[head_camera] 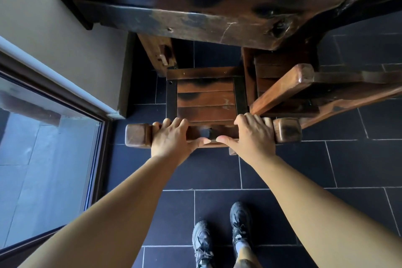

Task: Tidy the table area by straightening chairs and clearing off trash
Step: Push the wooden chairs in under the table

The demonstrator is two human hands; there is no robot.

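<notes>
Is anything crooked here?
Yes. The second brown wooden chair on the right sits slanted. Its back rail angles toward the square slatted wooden chair that the left hand and the right hand hold, facing the dark wooden table.

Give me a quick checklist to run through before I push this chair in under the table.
1. Left hand grip on the top rail: ok, fingers over it, thumb on the near side.
2. Right hand grip on the same rail: ok.
3. Seat square to the table edge: ok, roughly.
4. Clearance from the table leg on the left: cannot tell, the seat corner is very near it.
5. Clearance from the neighbouring chair: not ok, it stands skewed, close against this chair's right side.
6. Shoes back from the chair: ok.
</notes>
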